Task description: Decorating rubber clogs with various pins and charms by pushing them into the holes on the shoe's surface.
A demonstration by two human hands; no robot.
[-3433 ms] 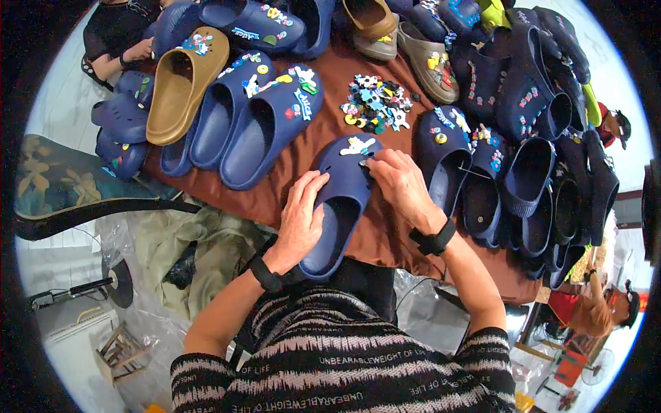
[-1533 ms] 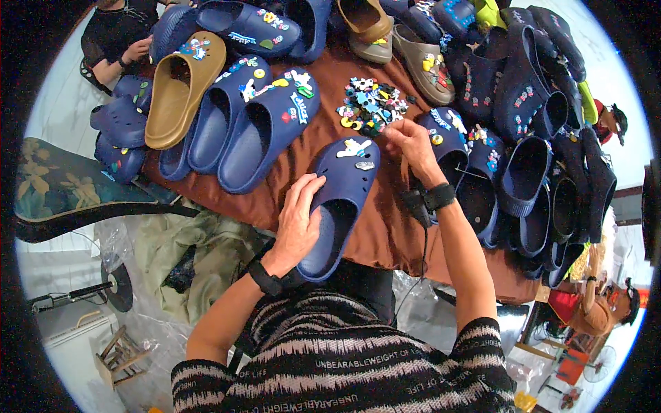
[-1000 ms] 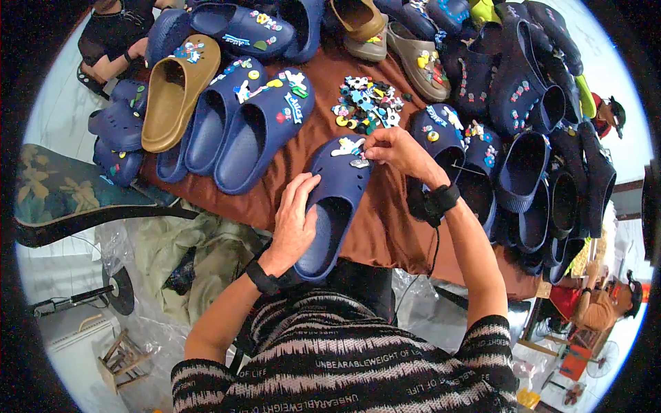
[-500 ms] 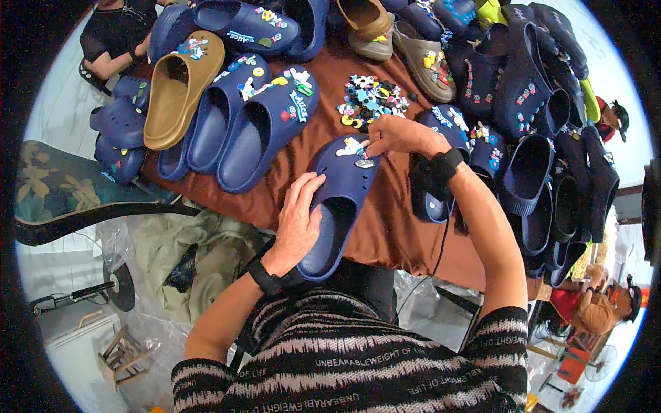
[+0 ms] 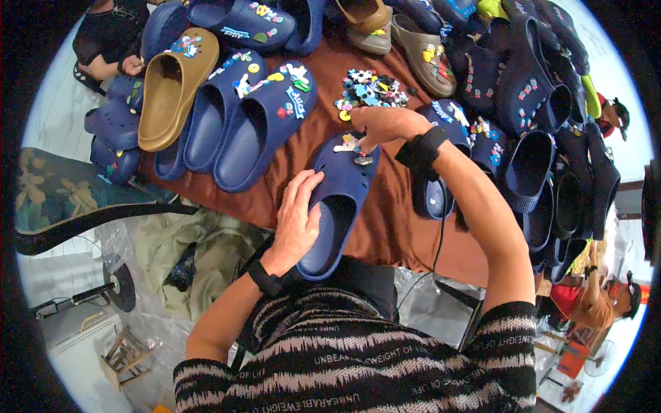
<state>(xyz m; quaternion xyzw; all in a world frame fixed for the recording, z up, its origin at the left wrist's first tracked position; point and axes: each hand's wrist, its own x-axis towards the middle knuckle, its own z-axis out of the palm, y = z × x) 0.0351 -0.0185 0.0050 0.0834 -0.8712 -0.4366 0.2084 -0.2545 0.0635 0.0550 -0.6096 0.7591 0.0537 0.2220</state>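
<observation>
A navy blue clog (image 5: 337, 182) lies at the table's front edge with its toe pointing away from me. My left hand (image 5: 296, 224) is closed over its left side, with the fingers on the upper by the strap holes. Over the toe, my right hand (image 5: 385, 127) has its fingertips pinched on a small greyish shoe charm (image 5: 363, 160), which looks tilted in its hole. A white figure charm (image 5: 348, 143) sits beside it on the toe. Just beyond my right hand is a pile of loose shoe charms (image 5: 375, 89) in mixed colours.
Brown satin cloth (image 5: 392, 213) covers the table. Decorated navy clogs (image 5: 268, 127) and a tan clog (image 5: 180, 89) stand at left; many dark clogs (image 5: 530, 103) are heaped at right. A black cable (image 5: 439, 248) hangs over the front edge. Another person (image 5: 103, 41) is at far left.
My right hand has turned at the wrist and shifted slightly left over the toe. The greyish charm, which lay flat, now looks tilted. My left hand stays on the clog.
</observation>
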